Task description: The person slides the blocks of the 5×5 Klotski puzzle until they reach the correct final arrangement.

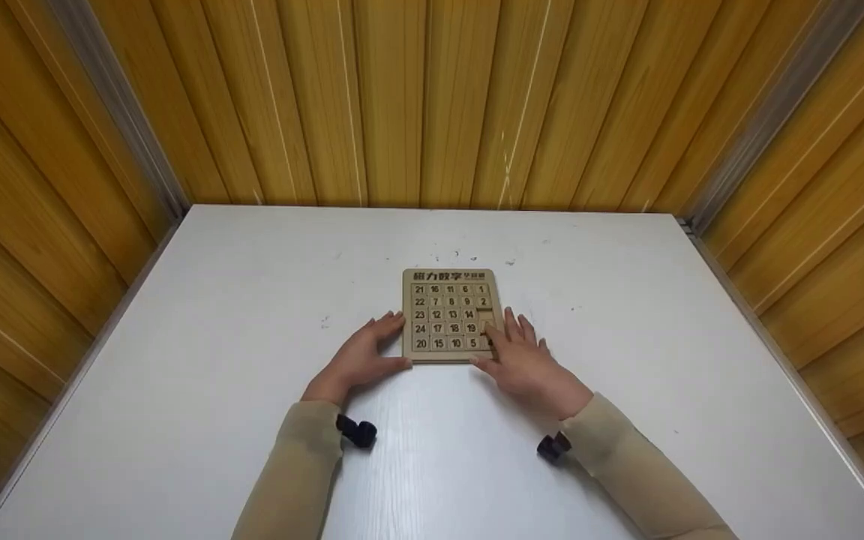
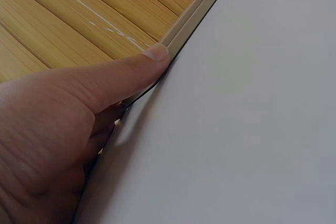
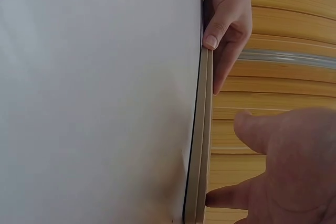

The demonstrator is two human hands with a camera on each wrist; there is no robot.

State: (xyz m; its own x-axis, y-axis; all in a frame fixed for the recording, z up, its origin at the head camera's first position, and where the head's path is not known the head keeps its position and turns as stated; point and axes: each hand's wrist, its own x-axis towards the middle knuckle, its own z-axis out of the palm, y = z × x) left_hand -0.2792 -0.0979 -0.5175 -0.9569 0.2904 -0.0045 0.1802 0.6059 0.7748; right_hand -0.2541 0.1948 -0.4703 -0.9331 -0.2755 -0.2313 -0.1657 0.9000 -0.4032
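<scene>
A wooden sliding number puzzle (image 1: 453, 358) lies flat on the white table, its numbered tiles in rows under a printed heading. My left hand (image 1: 361, 356) holds its left side, the thumb at the near left corner and the fingers along the left edge. In the left wrist view, the left thumb (image 2: 126, 77) presses the board's near edge. From the right, my right hand (image 1: 526, 367) reaches over the board, its index fingertip touching a tile in the right column just below a vacant slot. That tile's number is hidden, and the bottom right tile is partly covered.
The white table (image 1: 177, 450) spreads around the board, with small dark marks (image 1: 475, 258) beyond it. Yellow wood-grain panels (image 1: 394, 105) stand behind and at both sides, with grey metal posts (image 1: 113, 97) at the corners. A small black device (image 1: 357, 432) sits at each wrist.
</scene>
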